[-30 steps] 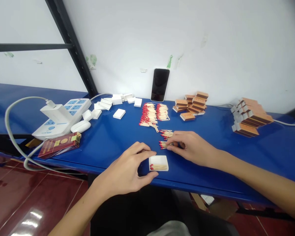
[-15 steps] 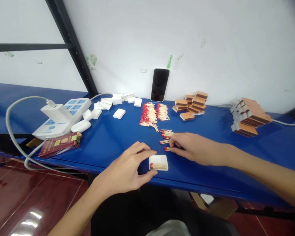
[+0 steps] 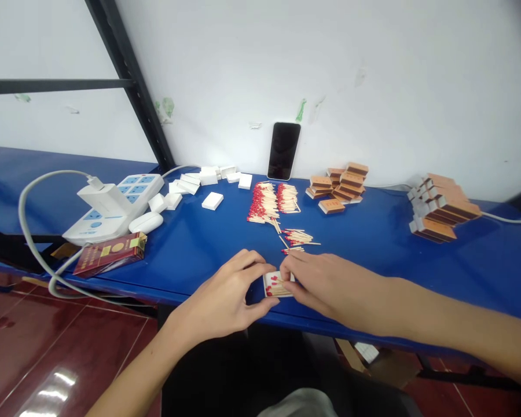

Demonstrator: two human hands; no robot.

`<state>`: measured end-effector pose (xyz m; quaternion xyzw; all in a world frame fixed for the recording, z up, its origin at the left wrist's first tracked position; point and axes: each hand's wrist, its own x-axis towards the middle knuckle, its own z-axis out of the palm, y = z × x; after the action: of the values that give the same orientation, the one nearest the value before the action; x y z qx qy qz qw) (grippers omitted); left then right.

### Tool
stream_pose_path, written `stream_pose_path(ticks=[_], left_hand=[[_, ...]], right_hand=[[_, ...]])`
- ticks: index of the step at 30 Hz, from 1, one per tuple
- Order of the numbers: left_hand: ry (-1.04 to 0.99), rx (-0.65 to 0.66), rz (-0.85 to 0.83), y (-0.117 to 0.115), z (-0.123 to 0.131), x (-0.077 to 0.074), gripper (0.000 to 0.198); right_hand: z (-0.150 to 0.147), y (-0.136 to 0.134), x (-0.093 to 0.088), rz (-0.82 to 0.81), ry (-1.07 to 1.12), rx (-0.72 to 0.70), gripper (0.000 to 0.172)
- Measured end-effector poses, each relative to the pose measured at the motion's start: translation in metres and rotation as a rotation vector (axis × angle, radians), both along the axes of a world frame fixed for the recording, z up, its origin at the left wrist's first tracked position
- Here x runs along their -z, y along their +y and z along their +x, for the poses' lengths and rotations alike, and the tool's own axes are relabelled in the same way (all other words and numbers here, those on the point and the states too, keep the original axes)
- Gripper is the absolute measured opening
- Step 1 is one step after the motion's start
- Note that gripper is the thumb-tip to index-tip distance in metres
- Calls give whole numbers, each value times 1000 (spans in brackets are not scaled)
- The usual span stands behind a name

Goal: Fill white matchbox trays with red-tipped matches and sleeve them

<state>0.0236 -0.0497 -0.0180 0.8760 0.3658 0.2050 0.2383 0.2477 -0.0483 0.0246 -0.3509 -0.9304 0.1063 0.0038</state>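
One tray (image 3: 267, 279), matches (image 3: 279, 291) inside, sits at the counter's (image 3: 178, 249) front between the left hand's (image 3: 228, 296) clamped thumb and fingers, the right hand (image 3: 325, 284) pinching more matches over it, one phone (image 3: 283, 150) beyond.

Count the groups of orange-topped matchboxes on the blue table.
2: one group just right of the smartphone, the other group farther right, by the white cable. Some matchboxes within each may be hidden.
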Motion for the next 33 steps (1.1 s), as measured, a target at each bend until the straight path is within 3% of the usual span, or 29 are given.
stream_pose_path(ticks=[3,5,9,12,17,24,29,33], left_hand=[[-8,9,-3,0,0,0,30],[-9,7,-6,-1,0,0,29],[2,3,-8,-1,0,0,32],[-2,-4,-7,0,0,0,34],[-8,-5,-13,0,-1,1,34],[-9,-1,-11,-1,-2,1,35],[-6,-2,-7,0,-1,0,35],[-23,-7,-13,0,-1,0,35]], right_hand=[[-4,1,11,86,-14,-49,15],[-3,4,9,43,20,-23,16],[6,20,-4,51,118,165,21],[9,41,-4,100,83,266,21],[-3,66,4,-29,12,322,22],[-8,60,-3,-126,57,328,14],[-4,67,3,-57,46,252,17],[4,82,-3,88,-26,-7,27]])
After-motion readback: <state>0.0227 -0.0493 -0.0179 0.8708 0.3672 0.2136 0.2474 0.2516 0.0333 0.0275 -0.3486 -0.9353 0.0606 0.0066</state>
